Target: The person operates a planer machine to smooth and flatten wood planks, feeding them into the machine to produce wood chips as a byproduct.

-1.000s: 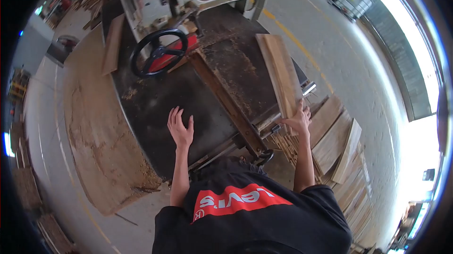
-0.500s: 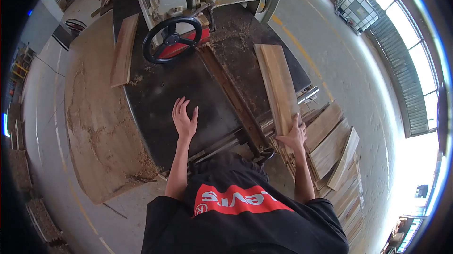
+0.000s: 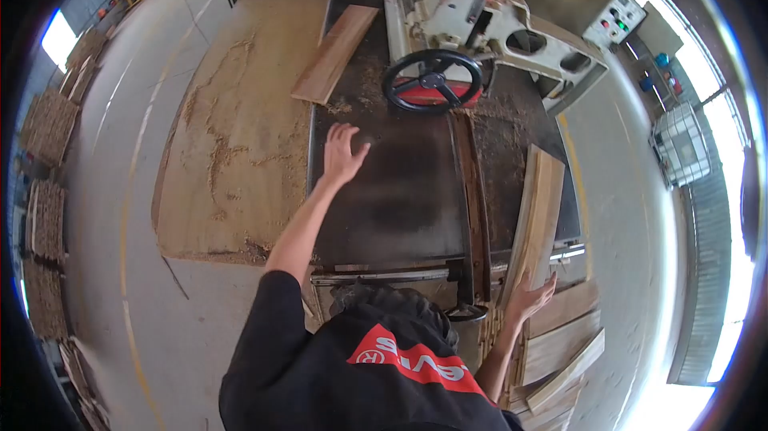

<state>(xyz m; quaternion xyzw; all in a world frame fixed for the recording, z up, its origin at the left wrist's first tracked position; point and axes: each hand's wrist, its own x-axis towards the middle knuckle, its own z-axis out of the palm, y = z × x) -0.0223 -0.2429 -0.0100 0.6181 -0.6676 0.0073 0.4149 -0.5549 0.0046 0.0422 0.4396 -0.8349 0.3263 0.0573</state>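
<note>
My left hand [image 3: 344, 152] hovers over the black machine table [image 3: 408, 183], fingers spread and holding nothing. My right hand [image 3: 530, 300] is at the near end of some wooden boards [image 3: 541, 207] lying along the table's right side. Its thumb is by the board end and its fingers point outward, apart; whether it still touches the wood is hard to tell. Another wooden plank [image 3: 336, 55] lies across the table's left edge, short of the machine. A black handwheel [image 3: 432, 81] stands at the front of the white machine [image 3: 460, 3].
A rusty metal guide rail [image 3: 472, 199] runs down the table. Left of it spreads a wooden panel [image 3: 232, 111] strewn with shavings. More boards [image 3: 560, 343] are stacked by my right arm. A control box [image 3: 614, 21] with buttons stands behind the machine.
The view has turned left, so the machine sits further right. My right hand's fingers have come away from the boards' side and spread outward. My left hand stays open over the table.
</note>
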